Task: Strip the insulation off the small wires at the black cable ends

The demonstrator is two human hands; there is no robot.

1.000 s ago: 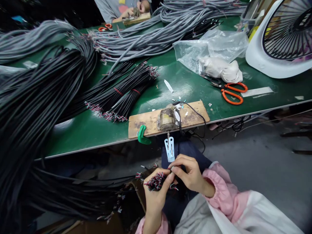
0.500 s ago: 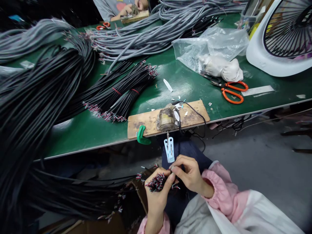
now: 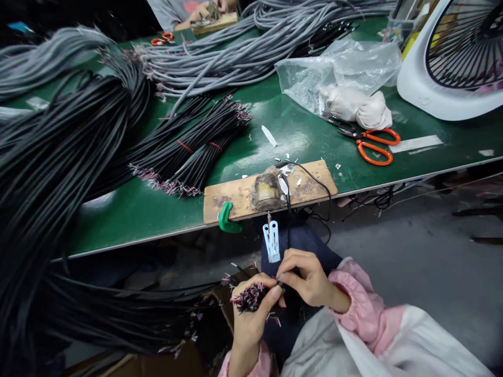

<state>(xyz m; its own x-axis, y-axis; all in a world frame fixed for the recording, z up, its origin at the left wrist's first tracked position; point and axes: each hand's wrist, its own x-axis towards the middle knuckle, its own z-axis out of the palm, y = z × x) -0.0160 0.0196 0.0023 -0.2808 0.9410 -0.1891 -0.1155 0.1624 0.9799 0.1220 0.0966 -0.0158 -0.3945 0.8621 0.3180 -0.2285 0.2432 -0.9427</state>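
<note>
My left hand (image 3: 251,309) is wrapped round a bundle of black cables (image 3: 249,297) whose stripped red, white and black wire ends stick up. Close beside it, my right hand (image 3: 304,277) pinches at a single cable end by the left thumb tip; the fingertips almost meet. Just above the hands a light blue clothespin (image 3: 272,243) hangs from a metal tip at the table edge. That tip comes out of a stained, wrapped block (image 3: 268,192) on a wooden board (image 3: 236,195), with a green clamp (image 3: 228,219) at the board's left.
Black cable bundles (image 3: 188,141) and grey cables (image 3: 220,63) cover the green table's left and back. Orange-handled scissors (image 3: 375,144), a plastic bag (image 3: 341,68) and a white fan (image 3: 444,99) stand right. More cables hang below the table. A person's hands (image 3: 208,10) are at the back.
The left hand and its bundle have tilted and shifted slightly left. The right hand has moved slightly right, still pinching near the left thumb. The view has shifted a little.
</note>
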